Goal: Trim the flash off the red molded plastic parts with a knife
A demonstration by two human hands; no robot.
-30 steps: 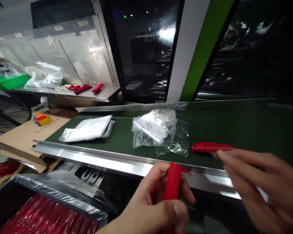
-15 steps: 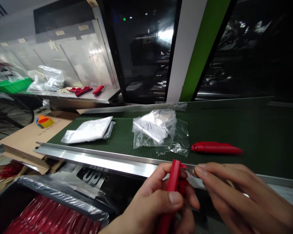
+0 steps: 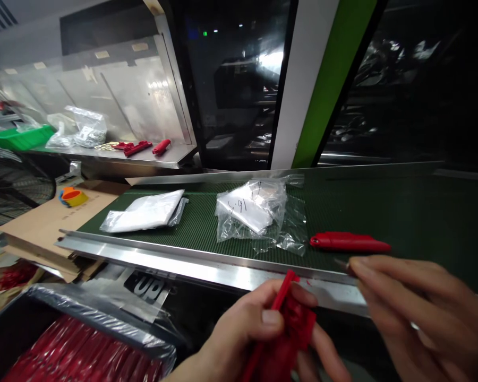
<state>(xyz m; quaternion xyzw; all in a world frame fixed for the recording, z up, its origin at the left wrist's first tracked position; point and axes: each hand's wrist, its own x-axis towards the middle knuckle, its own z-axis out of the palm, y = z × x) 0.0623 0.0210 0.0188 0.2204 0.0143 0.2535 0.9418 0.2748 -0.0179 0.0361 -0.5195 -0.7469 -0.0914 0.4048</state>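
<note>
My left hand [image 3: 255, 323] is closed around a red plastic part [image 3: 292, 323] below the conveyor's front rail. The part is tilted, with its ribbed, hollow side showing; its lower end is hidden by my hand and the frame edge. To the right and apart from it, my right hand [image 3: 414, 307] pinches a thin, pointed metal blade [image 3: 341, 263], whose tip points left. Most of the blade is hidden by my fingers. A tiny red scrap [image 3: 308, 283] shows against the metal rail. Just beyond my right hand, another red plastic part [image 3: 349, 242] lies on the green belt.
Clear plastic bags [image 3: 258, 212] and a folded white bag [image 3: 145, 211] lie on the conveyor belt [image 3: 201, 212]. A lined bin [image 3: 103, 323] of red parts stands lower left. Cardboard [image 3: 35, 217] holds a tape roll [image 3: 74, 197]. A metal shelf [image 3: 171, 156] carries more red parts.
My left hand has turned the red part so its hollow side faces up, and lowered it slightly. My right hand with the blade has moved right and up, away from the part.
</note>
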